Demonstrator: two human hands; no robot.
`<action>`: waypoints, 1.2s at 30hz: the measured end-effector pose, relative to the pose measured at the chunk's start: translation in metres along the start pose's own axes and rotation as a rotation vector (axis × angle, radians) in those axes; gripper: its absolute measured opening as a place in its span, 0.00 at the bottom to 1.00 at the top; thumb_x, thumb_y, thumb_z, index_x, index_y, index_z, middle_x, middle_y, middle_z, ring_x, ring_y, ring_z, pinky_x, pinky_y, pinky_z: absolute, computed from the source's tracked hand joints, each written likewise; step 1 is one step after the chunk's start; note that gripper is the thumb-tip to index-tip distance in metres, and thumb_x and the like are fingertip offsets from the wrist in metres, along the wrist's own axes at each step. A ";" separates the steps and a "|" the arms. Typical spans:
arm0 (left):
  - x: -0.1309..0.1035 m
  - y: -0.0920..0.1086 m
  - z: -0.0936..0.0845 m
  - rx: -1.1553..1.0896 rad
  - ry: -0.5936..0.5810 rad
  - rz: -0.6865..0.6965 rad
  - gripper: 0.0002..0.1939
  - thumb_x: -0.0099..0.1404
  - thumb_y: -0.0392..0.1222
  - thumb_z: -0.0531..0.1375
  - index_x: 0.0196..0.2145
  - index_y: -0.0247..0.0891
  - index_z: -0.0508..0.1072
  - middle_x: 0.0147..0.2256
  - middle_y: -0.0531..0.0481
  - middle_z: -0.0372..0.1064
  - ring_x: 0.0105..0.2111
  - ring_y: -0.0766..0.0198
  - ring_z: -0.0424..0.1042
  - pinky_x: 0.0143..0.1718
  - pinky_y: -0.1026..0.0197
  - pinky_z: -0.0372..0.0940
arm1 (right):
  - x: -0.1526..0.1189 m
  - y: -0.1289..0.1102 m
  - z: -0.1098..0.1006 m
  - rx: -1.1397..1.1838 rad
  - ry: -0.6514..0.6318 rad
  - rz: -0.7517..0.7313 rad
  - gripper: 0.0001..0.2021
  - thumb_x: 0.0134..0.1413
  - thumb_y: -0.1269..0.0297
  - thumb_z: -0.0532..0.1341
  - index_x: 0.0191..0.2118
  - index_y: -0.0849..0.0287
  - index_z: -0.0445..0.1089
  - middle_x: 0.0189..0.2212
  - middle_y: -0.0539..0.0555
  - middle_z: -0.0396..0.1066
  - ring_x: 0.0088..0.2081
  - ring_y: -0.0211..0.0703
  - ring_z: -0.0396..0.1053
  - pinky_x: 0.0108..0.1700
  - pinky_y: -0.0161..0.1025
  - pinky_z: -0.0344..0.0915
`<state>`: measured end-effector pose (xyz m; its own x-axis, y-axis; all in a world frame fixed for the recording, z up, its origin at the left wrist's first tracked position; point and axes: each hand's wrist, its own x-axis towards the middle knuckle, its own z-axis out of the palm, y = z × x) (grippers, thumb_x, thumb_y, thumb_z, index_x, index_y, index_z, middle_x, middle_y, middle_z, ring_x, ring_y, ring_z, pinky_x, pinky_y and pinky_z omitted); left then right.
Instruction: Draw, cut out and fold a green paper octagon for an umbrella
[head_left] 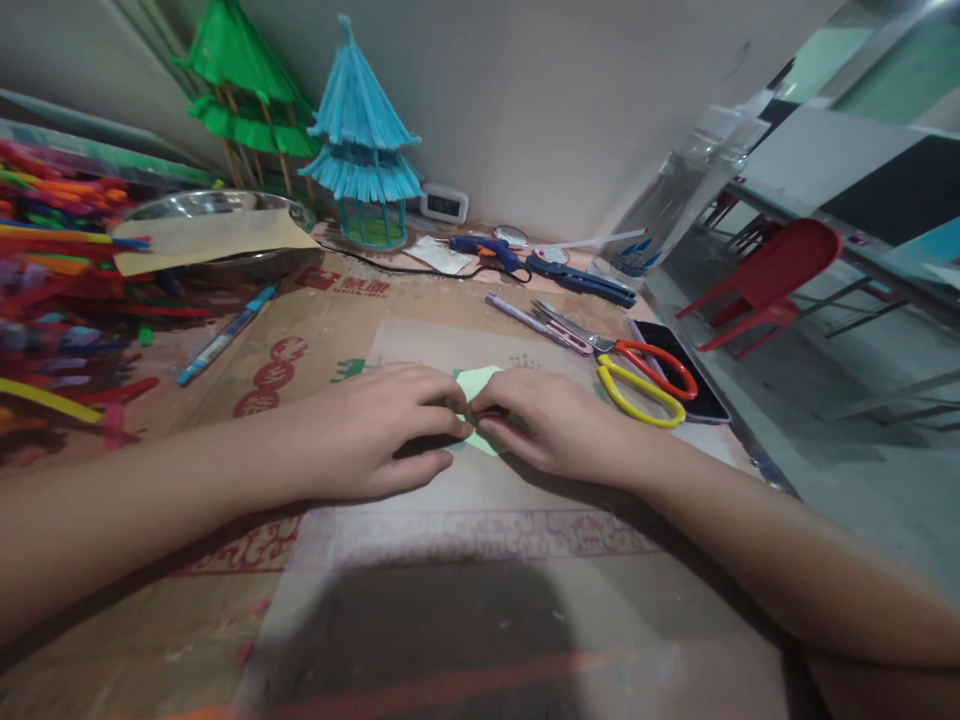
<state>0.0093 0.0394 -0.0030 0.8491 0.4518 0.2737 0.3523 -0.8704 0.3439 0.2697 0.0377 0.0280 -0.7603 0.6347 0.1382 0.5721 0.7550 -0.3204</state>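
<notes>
A small piece of light green paper [478,381] lies on a translucent sheet [420,345] in the middle of the table. My left hand [394,425] reaches it from the left, its fingers bent and the tips at the paper's edge. From the other side, my right hand [551,418] pinches the paper between thumb and fingers. The fingertips of both hands nearly meet and cover part of it. Scissors [637,375] with one red and one yellow handle lie beyond my right hand, beside a purple pen [525,320].
A blue pagoda model [364,150] and a green one [251,100] stand at the back, near a metal bowl [217,205]. Colourful pipe cleaners [67,250] crowd the left. A glue gun [487,250], a clear bottle [667,200] and a phone [709,395] are farther right.
</notes>
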 end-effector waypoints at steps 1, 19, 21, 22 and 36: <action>0.000 0.000 0.000 -0.003 0.000 -0.007 0.14 0.74 0.46 0.57 0.50 0.46 0.80 0.52 0.44 0.75 0.52 0.49 0.74 0.56 0.48 0.66 | 0.000 -0.001 0.000 -0.020 -0.014 -0.015 0.09 0.69 0.68 0.56 0.44 0.58 0.74 0.40 0.58 0.79 0.41 0.47 0.72 0.44 0.42 0.64; 0.000 0.001 -0.001 0.057 -0.003 0.047 0.13 0.75 0.43 0.56 0.51 0.41 0.78 0.51 0.42 0.73 0.51 0.49 0.74 0.54 0.47 0.66 | 0.004 -0.001 -0.003 -0.161 -0.033 0.054 0.10 0.70 0.70 0.56 0.43 0.63 0.76 0.39 0.61 0.78 0.42 0.49 0.72 0.44 0.41 0.63; 0.000 0.001 -0.001 0.064 0.002 0.051 0.13 0.75 0.43 0.56 0.52 0.41 0.78 0.51 0.42 0.73 0.51 0.49 0.74 0.54 0.47 0.66 | 0.004 0.000 -0.004 -0.217 -0.008 0.100 0.10 0.69 0.71 0.56 0.42 0.63 0.76 0.38 0.62 0.78 0.41 0.50 0.72 0.43 0.42 0.63; 0.000 0.001 -0.001 0.062 0.003 0.052 0.13 0.75 0.43 0.56 0.51 0.41 0.78 0.51 0.42 0.73 0.51 0.49 0.74 0.54 0.48 0.66 | 0.004 0.001 -0.004 -0.215 -0.002 0.100 0.10 0.69 0.70 0.57 0.42 0.63 0.76 0.38 0.62 0.78 0.41 0.50 0.72 0.43 0.42 0.63; 0.000 0.001 -0.001 0.067 0.017 0.058 0.13 0.75 0.43 0.56 0.50 0.41 0.78 0.51 0.42 0.74 0.51 0.50 0.74 0.54 0.49 0.67 | -0.001 -0.006 -0.022 -0.083 -0.166 0.056 0.08 0.69 0.69 0.58 0.43 0.61 0.76 0.38 0.57 0.78 0.38 0.45 0.70 0.41 0.39 0.60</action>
<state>0.0090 0.0385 -0.0023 0.8624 0.4028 0.3065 0.3284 -0.9061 0.2666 0.2738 0.0364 0.0500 -0.7629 0.6455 -0.0364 0.6332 0.7345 -0.2440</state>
